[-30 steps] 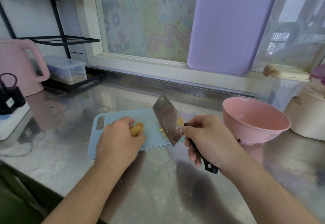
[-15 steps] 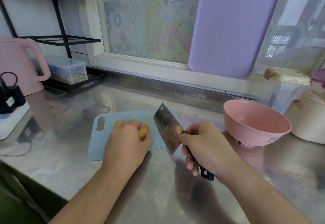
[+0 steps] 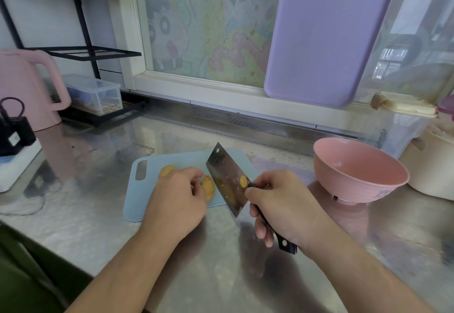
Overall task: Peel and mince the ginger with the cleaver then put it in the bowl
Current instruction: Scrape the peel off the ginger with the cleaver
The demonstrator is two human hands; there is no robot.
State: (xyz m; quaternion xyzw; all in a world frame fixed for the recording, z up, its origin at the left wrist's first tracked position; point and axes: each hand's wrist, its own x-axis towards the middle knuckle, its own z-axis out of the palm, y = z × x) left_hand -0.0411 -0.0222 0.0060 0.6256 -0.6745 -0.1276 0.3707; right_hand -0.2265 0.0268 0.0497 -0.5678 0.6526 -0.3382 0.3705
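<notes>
A knobbly yellow-brown piece of ginger (image 3: pixel 208 186) lies on the light blue cutting board (image 3: pixel 152 189); my left hand (image 3: pixel 177 199) covers its middle and holds it down, so only its two ends show. My right hand (image 3: pixel 282 202) grips the black handle of the cleaver (image 3: pixel 227 180). The steel blade, with a yellow sticker near the handle, stands tilted on the board right beside the ginger's right end. An empty pink bowl (image 3: pixel 358 169) stands to the right of the board.
The steel counter (image 3: pixel 221 275) runs to a near edge at the lower left. At the far left stand a pink kettle (image 3: pixel 27 89), a black charger and a clear box (image 3: pixel 94 94) under a black rack. A purple board (image 3: pixel 326 35) leans on the window; cream containers sit at the far right.
The cleaver has come down and left from a raised position to stand beside the ginger. My left hand has turned the ginger and laid it flat on the board.
</notes>
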